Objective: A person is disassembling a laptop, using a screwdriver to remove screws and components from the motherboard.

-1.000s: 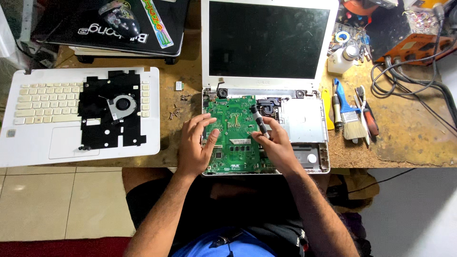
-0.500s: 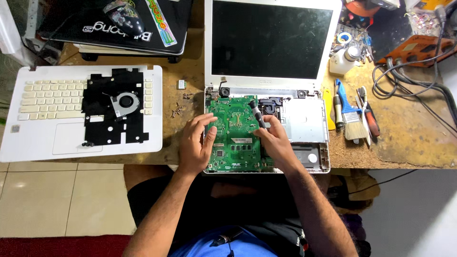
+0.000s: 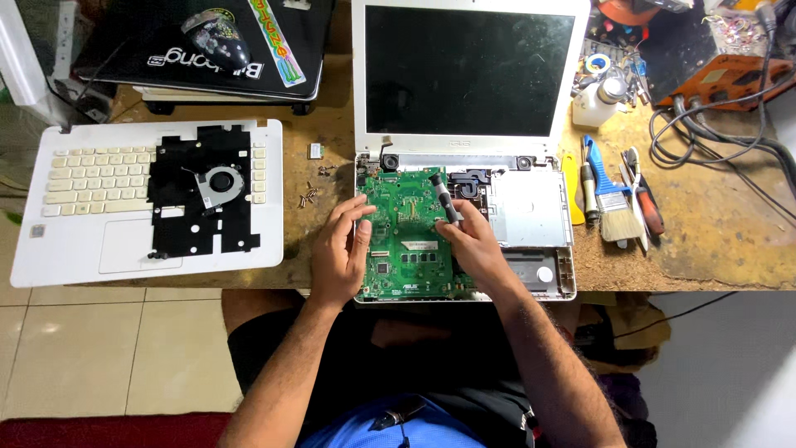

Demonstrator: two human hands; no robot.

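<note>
Both hands are down on the green motherboard (image 3: 410, 236), which sits in the white laptop base (image 3: 531, 211) right at the near edge of the bench. Compared with a second ago the left hand (image 3: 340, 249) has shifted a touch: its fingers now curl over the board's left edge, thumb lying on top, so it's pinching the edge rather than lying flat. The right hand (image 3: 473, 245) is wrapped around a small black screwdriver (image 3: 444, 197), tip pointing up toward the top middle of the board, about where it was half a second back. My read: the board is getting steadied while a screw is worked, and it hasn't left the shell.

As for containers, the laptop base is the main one: board in its left half, a bare silver plate and an open bay on the right, black heatsink part near the hinge.

Further left, a few loose screws (image 3: 308, 196) lie on the wood, then the white keyboard cover (image 3: 75, 241) with a black sheet and fan (image 3: 220, 184) on it. Right of the laptop: paintbrush (image 3: 612, 199) and a couple of other hand tools. At the back, a small white bottle (image 3: 599, 101) beside the dark screen (image 3: 468, 70), contents not visible.
</note>
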